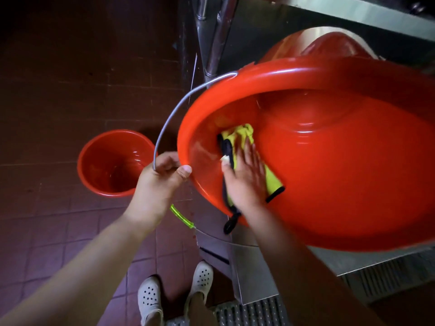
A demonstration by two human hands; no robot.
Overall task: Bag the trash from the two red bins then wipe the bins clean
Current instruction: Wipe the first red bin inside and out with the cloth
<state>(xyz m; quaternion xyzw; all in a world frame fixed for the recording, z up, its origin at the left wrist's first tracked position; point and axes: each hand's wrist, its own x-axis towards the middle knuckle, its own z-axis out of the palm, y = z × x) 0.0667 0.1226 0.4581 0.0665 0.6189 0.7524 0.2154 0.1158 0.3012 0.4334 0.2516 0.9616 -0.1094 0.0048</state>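
**Cloth pressed inside the tilted red bin**

The large red bin (329,161) is tipped toward the camera, its mouth facing the person, and lies against a stainless steel bench (259,31) whose side panel mirrors its red wall. The left hand (162,177) grips the rim at the bin's lower left edge, thumb curled over the lip and fingers closed round it, just beside the thin metal bail handle (169,123), which arcs out from the rim and ends lower down in a translucent green grip (181,216). The right hand (244,177) is inside the bin, fingers straight and spread, pressing a yellow cloth with black edging (237,137) flat against the inner wall; the hand is blurred. A second, smaller red bin (113,163) stands upright on the dark red tiled floor (58,220), well apart to the left. White perforated clogs (150,300) show at the bottom, near a metal floor grate (251,311).
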